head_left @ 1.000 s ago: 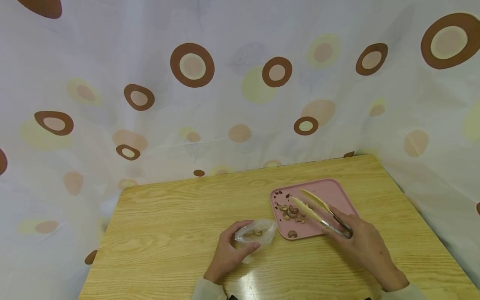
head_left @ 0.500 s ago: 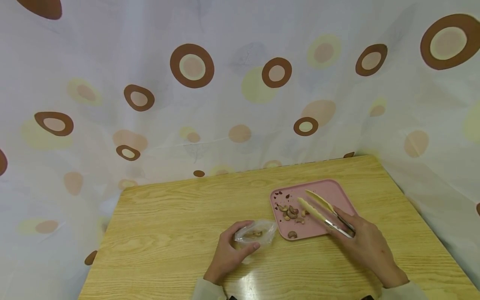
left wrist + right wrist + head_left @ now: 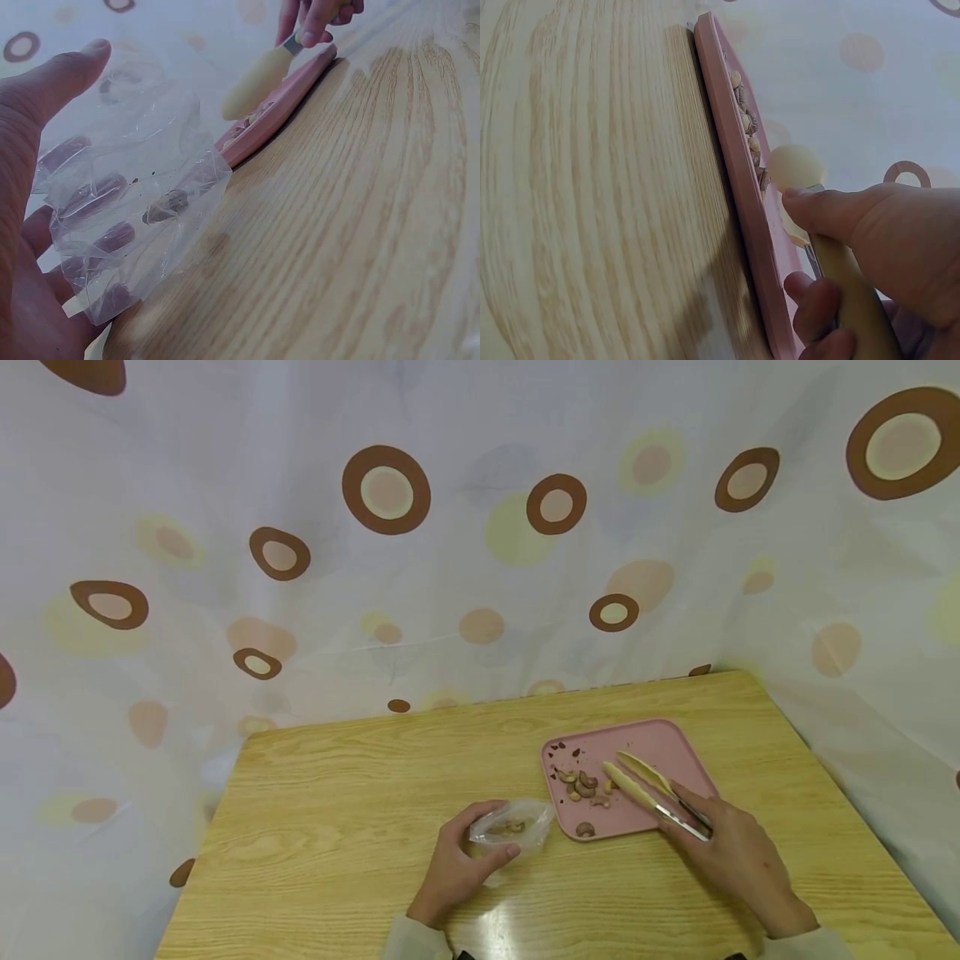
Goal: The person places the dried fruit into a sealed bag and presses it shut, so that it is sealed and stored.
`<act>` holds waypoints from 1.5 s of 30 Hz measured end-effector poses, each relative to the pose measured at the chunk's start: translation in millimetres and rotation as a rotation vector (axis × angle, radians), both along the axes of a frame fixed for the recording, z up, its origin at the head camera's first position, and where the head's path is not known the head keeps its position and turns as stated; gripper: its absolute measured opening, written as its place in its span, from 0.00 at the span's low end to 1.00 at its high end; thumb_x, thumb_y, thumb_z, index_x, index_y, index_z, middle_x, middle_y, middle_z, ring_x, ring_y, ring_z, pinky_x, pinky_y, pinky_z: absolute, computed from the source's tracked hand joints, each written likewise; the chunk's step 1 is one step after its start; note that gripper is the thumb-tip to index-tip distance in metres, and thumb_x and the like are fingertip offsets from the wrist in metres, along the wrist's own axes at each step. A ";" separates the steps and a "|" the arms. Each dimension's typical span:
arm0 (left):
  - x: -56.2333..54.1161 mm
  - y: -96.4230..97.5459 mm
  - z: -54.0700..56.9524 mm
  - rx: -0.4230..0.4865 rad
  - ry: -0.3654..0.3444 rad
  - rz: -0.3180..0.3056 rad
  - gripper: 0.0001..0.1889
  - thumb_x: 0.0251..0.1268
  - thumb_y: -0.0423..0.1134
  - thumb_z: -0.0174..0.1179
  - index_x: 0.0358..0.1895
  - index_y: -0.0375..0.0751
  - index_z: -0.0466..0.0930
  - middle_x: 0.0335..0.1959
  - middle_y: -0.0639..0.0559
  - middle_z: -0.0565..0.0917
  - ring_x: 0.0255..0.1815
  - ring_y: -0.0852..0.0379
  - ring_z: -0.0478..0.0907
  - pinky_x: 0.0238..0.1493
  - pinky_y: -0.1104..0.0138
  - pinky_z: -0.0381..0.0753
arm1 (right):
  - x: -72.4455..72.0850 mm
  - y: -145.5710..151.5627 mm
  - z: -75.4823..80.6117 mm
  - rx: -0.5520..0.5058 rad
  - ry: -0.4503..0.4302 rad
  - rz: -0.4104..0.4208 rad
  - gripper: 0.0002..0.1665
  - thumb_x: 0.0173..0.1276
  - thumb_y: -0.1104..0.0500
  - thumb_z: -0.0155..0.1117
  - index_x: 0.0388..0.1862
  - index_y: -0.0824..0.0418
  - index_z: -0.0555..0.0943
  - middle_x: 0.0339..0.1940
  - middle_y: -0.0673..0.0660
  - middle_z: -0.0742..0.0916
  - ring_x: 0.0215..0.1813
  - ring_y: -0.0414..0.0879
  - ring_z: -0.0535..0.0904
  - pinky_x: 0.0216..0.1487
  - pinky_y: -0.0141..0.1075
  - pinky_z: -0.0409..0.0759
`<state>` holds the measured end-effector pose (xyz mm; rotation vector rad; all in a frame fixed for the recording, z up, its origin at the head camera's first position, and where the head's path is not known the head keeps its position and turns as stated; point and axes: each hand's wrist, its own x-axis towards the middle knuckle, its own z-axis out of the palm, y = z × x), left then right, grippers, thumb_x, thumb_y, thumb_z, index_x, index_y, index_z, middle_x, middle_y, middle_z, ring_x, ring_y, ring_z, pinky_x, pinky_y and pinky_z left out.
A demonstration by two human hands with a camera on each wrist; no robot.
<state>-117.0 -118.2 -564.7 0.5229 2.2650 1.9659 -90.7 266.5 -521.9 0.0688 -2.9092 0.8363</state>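
Right hand (image 3: 738,853) slightly farther right, around tongs (image 3: 630,785)

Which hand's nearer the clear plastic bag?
Left. The left hand holds the clear plastic bag; the right hand is apart from it, off to its right, holding the tongs over the pink tray.

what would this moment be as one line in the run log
left grip: clear bag, some nut inside | right grip: tongs, tips apart over tray | tray: nuts, dark crumbs
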 end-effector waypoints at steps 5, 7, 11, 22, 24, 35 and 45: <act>0.8 -0.3 0.5 -0.006 -0.013 0.005 0.27 0.67 0.39 0.77 0.69 0.54 0.84 0.65 0.46 0.88 0.58 0.51 0.86 0.61 0.64 0.84 | 0.5 1.0 -1.5 0.005 -0.022 0.004 0.39 0.73 0.47 0.78 0.76 0.62 0.80 0.57 0.76 0.90 0.37 0.49 0.79 0.31 0.40 0.71; 0.8 -0.4 0.5 -0.006 -0.017 0.006 0.27 0.67 0.39 0.77 0.69 0.55 0.84 0.65 0.47 0.88 0.58 0.52 0.86 0.61 0.64 0.83 | 0.5 1.3 -1.8 0.007 -0.030 0.005 0.39 0.73 0.47 0.78 0.77 0.62 0.80 0.58 0.76 0.90 0.36 0.49 0.79 0.31 0.39 0.70; 0.7 -0.6 0.2 -0.012 -0.014 0.004 0.27 0.67 0.39 0.77 0.69 0.55 0.84 0.66 0.47 0.87 0.58 0.52 0.85 0.61 0.64 0.83 | 0.1 2.3 -1.6 0.013 -0.031 0.002 0.38 0.73 0.47 0.78 0.76 0.62 0.80 0.60 0.77 0.89 0.38 0.50 0.81 0.31 0.39 0.71; 0.7 -1.6 -1.5 -0.029 -0.003 0.007 0.27 0.67 0.40 0.77 0.69 0.55 0.84 0.66 0.47 0.87 0.59 0.53 0.85 0.62 0.64 0.82 | 0.0 8.4 -3.2 0.026 -0.080 -0.019 0.37 0.75 0.45 0.76 0.77 0.58 0.80 0.61 0.74 0.89 0.38 0.49 0.80 0.31 0.39 0.70; 0.9 -1.6 -1.4 -0.027 -0.008 0.010 0.27 0.67 0.40 0.77 0.69 0.55 0.84 0.66 0.48 0.87 0.59 0.53 0.85 0.62 0.64 0.82 | -0.2 9.0 -3.3 0.029 -0.077 -0.016 0.37 0.75 0.45 0.76 0.77 0.58 0.80 0.61 0.75 0.89 0.38 0.49 0.80 0.31 0.40 0.71; 0.8 -1.1 -0.2 -0.017 -0.006 0.009 0.27 0.67 0.40 0.77 0.69 0.55 0.84 0.66 0.47 0.87 0.61 0.50 0.85 0.63 0.64 0.82 | 0.3 11.0 -1.0 0.032 -0.058 -0.017 0.36 0.74 0.47 0.77 0.76 0.59 0.81 0.59 0.78 0.88 0.39 0.55 0.86 0.30 0.42 0.75; 0.9 -0.4 1.9 0.025 -0.020 -0.010 0.27 0.68 0.37 0.76 0.70 0.51 0.84 0.66 0.43 0.87 0.60 0.48 0.86 0.62 0.65 0.84 | 0.8 14.9 1.6 0.005 -0.029 0.012 0.36 0.73 0.46 0.78 0.74 0.60 0.82 0.60 0.78 0.88 0.43 0.56 0.88 0.36 0.45 0.81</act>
